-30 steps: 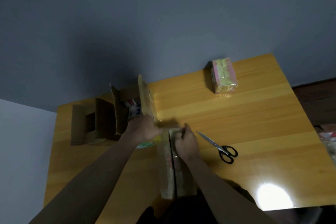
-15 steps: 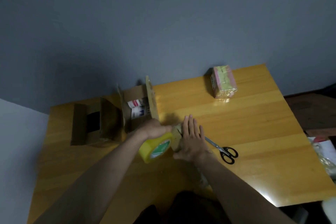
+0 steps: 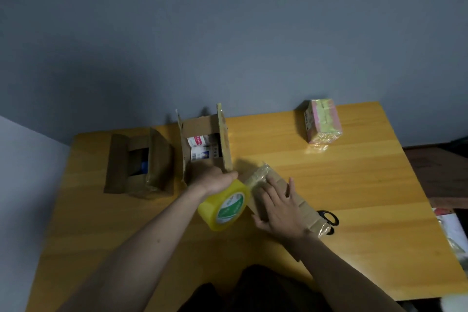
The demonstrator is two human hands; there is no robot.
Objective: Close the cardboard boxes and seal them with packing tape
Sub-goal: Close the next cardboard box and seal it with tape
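Your left hand [image 3: 215, 181] grips the yellow tape roll [image 3: 225, 206] raised just beside the closed cardboard box [image 3: 283, 197], likely to draw tape along its seam, while your right hand [image 3: 281, 208] lies flat with straight fingers, pressing it down mid-worktop [image 3: 354, 185]. Two open boxes [image 3: 202, 144] wait by the far left edge. Scissors [image 3: 329, 219] are mostly hidden behind the box; the tape strip itself is hard to make out.

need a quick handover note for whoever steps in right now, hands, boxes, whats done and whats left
Left hand grips the yellow tape roll. Right hand lies flat, fingers straight, on the closed box at the table's front, with tape showing at its ends. The scissors lie partly hidden behind it. Two open boxes stand at the back left, flaps up, still to close and seal. A wrapped packet sits back right.
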